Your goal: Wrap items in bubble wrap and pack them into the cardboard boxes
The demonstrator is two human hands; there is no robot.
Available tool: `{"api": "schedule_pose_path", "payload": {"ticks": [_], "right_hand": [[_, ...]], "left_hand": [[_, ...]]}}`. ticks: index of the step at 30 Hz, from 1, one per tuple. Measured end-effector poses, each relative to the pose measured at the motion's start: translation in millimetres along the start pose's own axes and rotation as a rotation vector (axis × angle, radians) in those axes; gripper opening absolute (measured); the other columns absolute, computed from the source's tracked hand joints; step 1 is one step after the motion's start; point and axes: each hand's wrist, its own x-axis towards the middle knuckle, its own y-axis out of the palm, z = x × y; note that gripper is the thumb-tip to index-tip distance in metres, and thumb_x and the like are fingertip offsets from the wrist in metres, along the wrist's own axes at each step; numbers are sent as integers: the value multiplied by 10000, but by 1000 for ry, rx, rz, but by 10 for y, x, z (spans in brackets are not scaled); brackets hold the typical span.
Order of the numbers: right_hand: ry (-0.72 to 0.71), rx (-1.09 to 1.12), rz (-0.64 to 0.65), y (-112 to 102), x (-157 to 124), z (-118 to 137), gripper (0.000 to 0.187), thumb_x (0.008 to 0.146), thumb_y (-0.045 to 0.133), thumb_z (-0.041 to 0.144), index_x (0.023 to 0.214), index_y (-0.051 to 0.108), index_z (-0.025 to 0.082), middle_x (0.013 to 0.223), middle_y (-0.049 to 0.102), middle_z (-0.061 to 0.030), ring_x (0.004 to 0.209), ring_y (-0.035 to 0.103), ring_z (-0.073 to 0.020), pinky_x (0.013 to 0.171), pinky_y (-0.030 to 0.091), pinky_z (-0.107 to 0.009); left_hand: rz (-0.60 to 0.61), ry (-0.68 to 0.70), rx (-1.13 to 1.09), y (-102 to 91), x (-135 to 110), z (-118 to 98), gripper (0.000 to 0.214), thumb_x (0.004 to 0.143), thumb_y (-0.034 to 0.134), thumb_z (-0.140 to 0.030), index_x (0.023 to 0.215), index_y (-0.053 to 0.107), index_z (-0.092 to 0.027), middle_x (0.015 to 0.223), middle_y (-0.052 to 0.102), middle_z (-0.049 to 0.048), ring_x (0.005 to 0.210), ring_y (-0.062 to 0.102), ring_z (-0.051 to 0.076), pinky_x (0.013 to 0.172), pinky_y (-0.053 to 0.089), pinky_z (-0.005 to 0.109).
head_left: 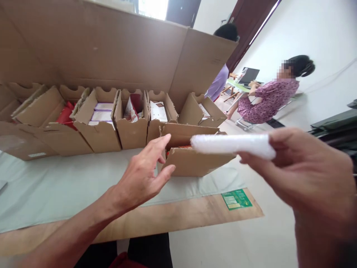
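My right hand (304, 178) pinches a white roll of bubble wrap (232, 144) and holds it level above the nearest small cardboard box (195, 158). That box stands open on the table and shows something red inside. My left hand (145, 173) reaches toward the box's left side with fingers spread, close to its flap and holding nothing.
A row of open small cardboard boxes (103, 123) with packets inside stands along a tall cardboard sheet (111, 48). A pale cloth (55, 186) covers the wooden table (195, 212), which bears a green sticker (236, 199). Two people sit at a desk with a laptop (248, 76) at the back right.
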Motion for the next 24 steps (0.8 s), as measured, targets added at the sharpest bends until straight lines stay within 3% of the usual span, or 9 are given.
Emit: {"api": "schedule_pose_path", "payload": {"ticks": [2, 4, 6, 11, 14, 18, 23, 24], "right_hand": [[8, 24, 1, 75, 255, -158, 125, 843, 736, 302, 906, 642, 249, 802, 661, 7, 649, 591, -134, 581, 462, -263], [-28, 24, 119, 251, 442, -280, 61, 852, 677, 248, 877, 624, 234, 780, 654, 15, 637, 567, -126, 581, 449, -255], [-98, -18, 249, 460, 564, -360, 50, 831, 617, 179, 857, 620, 222, 731, 639, 29, 617, 541, -124, 570, 418, -249], [-290, -132, 540, 914, 737, -384, 174, 806, 532, 85, 875, 629, 212, 717, 653, 38, 622, 547, -122, 594, 363, -237], [-381, -276, 731, 1152, 786, -351, 168, 826, 542, 74, 863, 629, 213, 719, 679, 20, 623, 559, -138, 570, 295, -252], [-422, -407, 889, 1437, 724, -371, 146, 852, 596, 71, 867, 663, 201, 726, 712, -17, 625, 598, -174, 545, 233, -295], [-355, -180, 1037, 1576, 659, -487, 190, 847, 644, 59, 914, 728, 216, 830, 764, -6, 678, 665, -168, 567, 379, -263], [-339, -124, 1004, 1547, 669, -508, 218, 826, 669, 58, 931, 740, 235, 850, 773, 13, 694, 679, -160, 589, 421, -250]], "left_hand": [[21, 46, 32, 175, 101, 47, 415, 940, 556, -166, 1355, 552, -192, 1131, 712, 76, 736, 658, 129, 690, 577, 280], [11, 108, 38, 324, 83, 90, 271, 959, 515, -116, 1189, 635, -195, 968, 723, 45, 774, 676, 144, 720, 570, 280], [2, 169, 28, 409, -10, 119, 227, 964, 511, -83, 1096, 654, -202, 952, 728, 46, 856, 692, 159, 757, 563, 278], [46, 234, 42, 421, -215, 153, 259, 931, 538, -53, 1107, 647, -207, 1026, 733, 66, 854, 677, 172, 728, 561, 293], [61, 228, 16, 415, -230, 160, 270, 917, 534, -40, 1102, 644, -203, 1012, 732, 69, 832, 671, 171, 711, 564, 293], [73, 237, -2, 422, -214, 172, 287, 898, 532, -16, 1091, 641, -199, 992, 735, 71, 809, 662, 168, 696, 566, 290], [71, 232, -1, 425, -211, 199, 297, 910, 516, -29, 1097, 656, -212, 1004, 739, 69, 830, 679, 168, 707, 571, 290], [74, 228, 4, 426, -214, 202, 295, 915, 515, -35, 1098, 658, -216, 997, 740, 65, 829, 683, 166, 709, 572, 289]]}}
